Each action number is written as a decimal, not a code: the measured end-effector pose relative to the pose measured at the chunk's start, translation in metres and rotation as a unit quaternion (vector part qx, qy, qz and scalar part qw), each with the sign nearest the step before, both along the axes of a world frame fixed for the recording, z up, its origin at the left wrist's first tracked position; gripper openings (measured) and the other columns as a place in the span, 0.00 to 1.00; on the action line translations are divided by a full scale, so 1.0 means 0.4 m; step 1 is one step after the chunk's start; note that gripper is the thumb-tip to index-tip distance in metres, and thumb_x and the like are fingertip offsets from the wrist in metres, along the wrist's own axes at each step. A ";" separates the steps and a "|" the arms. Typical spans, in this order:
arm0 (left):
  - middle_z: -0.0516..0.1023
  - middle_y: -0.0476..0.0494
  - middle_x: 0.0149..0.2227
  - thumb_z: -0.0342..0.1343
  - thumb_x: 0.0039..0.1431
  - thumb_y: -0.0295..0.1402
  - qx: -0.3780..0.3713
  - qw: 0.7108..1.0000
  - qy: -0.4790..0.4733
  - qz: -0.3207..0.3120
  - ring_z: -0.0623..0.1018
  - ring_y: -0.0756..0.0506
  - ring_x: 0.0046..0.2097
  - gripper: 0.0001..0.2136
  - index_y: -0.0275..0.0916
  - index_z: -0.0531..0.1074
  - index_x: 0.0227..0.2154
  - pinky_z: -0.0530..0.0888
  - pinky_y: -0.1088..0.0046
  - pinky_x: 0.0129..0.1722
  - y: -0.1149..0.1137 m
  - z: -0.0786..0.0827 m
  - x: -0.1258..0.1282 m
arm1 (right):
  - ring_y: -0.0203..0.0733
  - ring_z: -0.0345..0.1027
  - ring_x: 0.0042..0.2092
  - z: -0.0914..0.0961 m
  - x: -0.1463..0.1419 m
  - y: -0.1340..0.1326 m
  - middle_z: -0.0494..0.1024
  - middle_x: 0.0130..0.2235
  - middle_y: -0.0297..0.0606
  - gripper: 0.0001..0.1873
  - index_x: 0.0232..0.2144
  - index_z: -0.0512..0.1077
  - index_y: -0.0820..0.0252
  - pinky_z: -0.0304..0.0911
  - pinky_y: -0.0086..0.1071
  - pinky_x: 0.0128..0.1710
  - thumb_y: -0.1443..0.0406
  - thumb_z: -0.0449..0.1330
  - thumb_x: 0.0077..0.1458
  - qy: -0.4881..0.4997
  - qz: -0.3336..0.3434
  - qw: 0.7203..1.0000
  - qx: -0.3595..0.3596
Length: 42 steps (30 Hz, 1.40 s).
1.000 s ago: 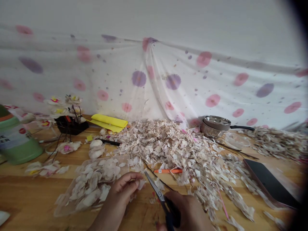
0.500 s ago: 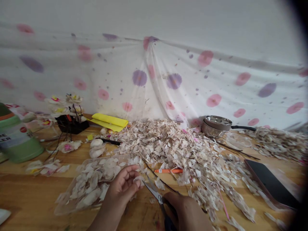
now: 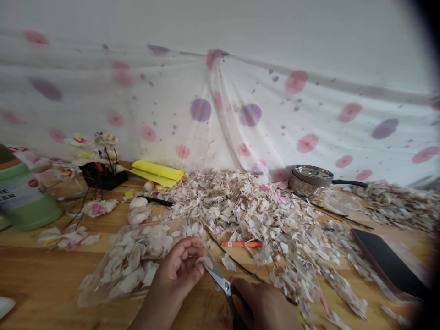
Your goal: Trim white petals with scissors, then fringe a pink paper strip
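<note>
My left hand (image 3: 175,270) pinches a small white petal scrap (image 3: 205,262) at its fingertips, just above the edge of a clear plastic tray (image 3: 99,286) heaped with white petal pieces. My right hand (image 3: 261,307) grips a pair of black-handled scissors (image 3: 222,283) low on the wooden table (image 3: 44,270). The steel blades reach up to the scrap, touching or almost touching it. The handles are partly hidden by my right hand. Behind both hands spreads a large heap of torn petal scraps (image 3: 247,215).
An orange-handled cutter (image 3: 241,244) lies in the heap. Further back are yellow folded paper (image 3: 156,174), a black-potted artificial orchid (image 3: 103,176), a steel pan (image 3: 311,179), a black tablet (image 3: 388,261) and a green container (image 3: 25,199), before a spotted sheer cloth (image 3: 220,105).
The scissor blades have moved up to the petal scrap, from lying open beside it. My left hand has turned slightly and lifted the scrap. The view has shifted a little.
</note>
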State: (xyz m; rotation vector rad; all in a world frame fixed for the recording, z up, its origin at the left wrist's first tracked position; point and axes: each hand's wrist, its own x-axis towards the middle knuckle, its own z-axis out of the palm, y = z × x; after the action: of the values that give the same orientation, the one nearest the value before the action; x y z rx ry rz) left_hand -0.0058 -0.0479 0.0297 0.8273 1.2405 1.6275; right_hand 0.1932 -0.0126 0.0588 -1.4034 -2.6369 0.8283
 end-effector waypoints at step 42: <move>0.76 0.49 0.33 0.71 0.39 0.36 -0.065 0.994 -0.087 -0.017 0.76 0.46 0.35 0.21 0.40 0.74 0.39 0.72 0.70 0.37 -0.005 0.041 0.009 | 0.41 0.71 0.27 -0.012 0.009 -0.007 0.80 0.27 0.37 0.06 0.32 0.73 0.56 0.51 0.26 0.23 0.63 0.59 0.49 0.031 0.021 0.999 -0.021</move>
State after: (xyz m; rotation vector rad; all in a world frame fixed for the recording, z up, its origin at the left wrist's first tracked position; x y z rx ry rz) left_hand -0.0022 -0.0498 0.0459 0.6093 1.1878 1.5395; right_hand 0.1967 -0.0154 0.0538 -1.3139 -2.6249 0.9219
